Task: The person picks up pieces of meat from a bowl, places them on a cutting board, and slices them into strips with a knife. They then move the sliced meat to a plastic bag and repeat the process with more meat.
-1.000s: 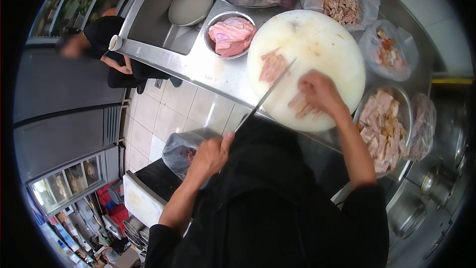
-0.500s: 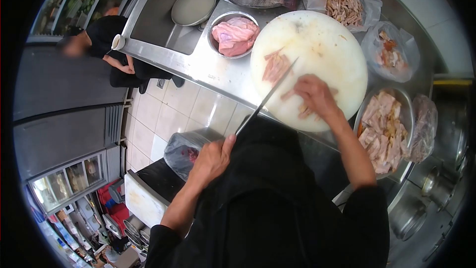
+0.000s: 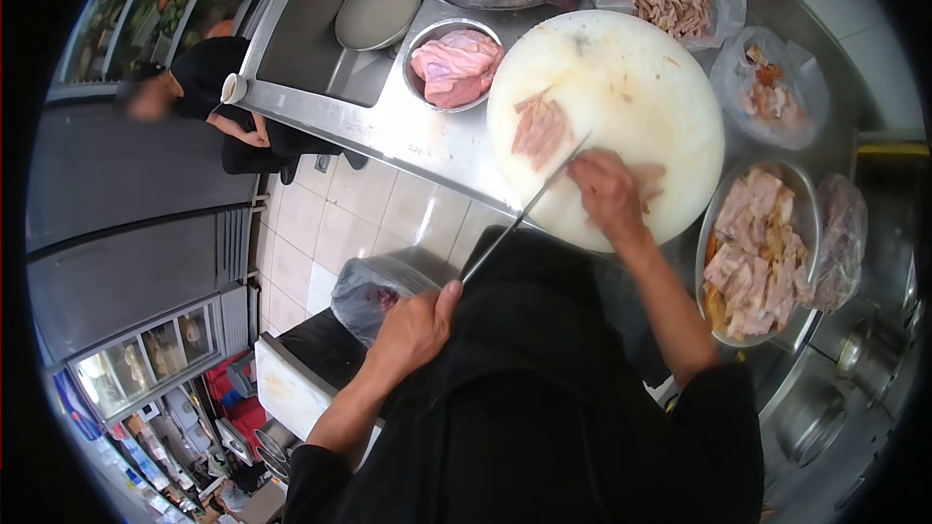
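1. Left grip is clamped around the knife; whether the right grip is closed cannot be told.
2. Meat strips are laid left on the round board.
3. Pink meat is contained in a bowl, sliced meat in the right tray.

The pale tiled kitchen floor is gleaming under bright light beside a stainless-steel counter with a sunken sink. Along the left, large gray panels are standing between an upper windowed case and a lower windowed case, while a white tiled wall is rising at the upper right.
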Demonstrator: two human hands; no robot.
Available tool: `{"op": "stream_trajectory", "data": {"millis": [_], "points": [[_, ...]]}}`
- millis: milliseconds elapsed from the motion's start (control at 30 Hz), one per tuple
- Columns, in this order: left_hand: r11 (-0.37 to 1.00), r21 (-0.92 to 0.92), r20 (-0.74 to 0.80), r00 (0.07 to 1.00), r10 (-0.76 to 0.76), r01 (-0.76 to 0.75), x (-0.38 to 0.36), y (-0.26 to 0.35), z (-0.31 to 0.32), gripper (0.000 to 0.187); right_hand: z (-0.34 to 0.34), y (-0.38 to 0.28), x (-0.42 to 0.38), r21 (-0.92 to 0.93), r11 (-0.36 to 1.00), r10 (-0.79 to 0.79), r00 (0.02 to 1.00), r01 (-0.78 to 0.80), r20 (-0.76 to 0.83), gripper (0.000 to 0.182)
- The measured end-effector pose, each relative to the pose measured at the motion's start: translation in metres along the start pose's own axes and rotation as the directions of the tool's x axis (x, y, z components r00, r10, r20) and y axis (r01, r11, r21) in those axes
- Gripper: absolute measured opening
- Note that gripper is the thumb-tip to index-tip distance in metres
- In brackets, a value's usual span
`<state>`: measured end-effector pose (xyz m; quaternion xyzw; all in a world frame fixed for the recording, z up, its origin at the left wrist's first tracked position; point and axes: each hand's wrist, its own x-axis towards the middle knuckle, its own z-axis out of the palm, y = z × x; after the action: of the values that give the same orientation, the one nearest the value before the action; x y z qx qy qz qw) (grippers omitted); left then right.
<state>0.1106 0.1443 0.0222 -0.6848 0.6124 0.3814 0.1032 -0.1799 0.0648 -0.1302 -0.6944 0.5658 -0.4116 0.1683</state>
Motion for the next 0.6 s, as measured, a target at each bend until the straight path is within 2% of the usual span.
{"op": "stream_trajectory", "data": {"millis": [200, 300, 400, 500, 600], "points": [[0.997, 0.075, -0.059, 0.998, 0.000, 0.004, -0.028, -0.004, -0.004, 0.062, -0.006, -0.008, 0.007, 0.018, 0.999, -0.028, 1.000, 0.028, 0.004, 0.009], [0.980, 0.166, -0.067, 0.993, -0.098, 0.108, -0.036, 0.002, 0.001, 0.061, -0.007, -0.009, 0.008, -0.002, 1.000, -0.027, 1.000, 0.027, 0.000, 0.006], [0.972, 0.232, -0.110, 0.994, -0.018, 0.044, -0.021, -0.004, 0.021, 0.060, -0.004, -0.005, 0.009, 0.005, 1.000, -0.029, 1.000, 0.029, 0.002, 0.005], [0.987, 0.141, -0.068, 0.994, 0.089, -0.079, 0.016, 0.013, 0.033, 0.066, -0.005, 0.001, 0.010, 0.026, 1.000, -0.004, 0.997, 0.002, 0.071, 0.008], [0.986, 0.161, -0.121, 0.991, 0.059, -0.039, 0.037, 0.028, 0.025, 0.073, -0.017, 0.008, 0.016, 0.195, 0.966, 0.141, 0.978, -0.169, 0.151, 0.015]]}}
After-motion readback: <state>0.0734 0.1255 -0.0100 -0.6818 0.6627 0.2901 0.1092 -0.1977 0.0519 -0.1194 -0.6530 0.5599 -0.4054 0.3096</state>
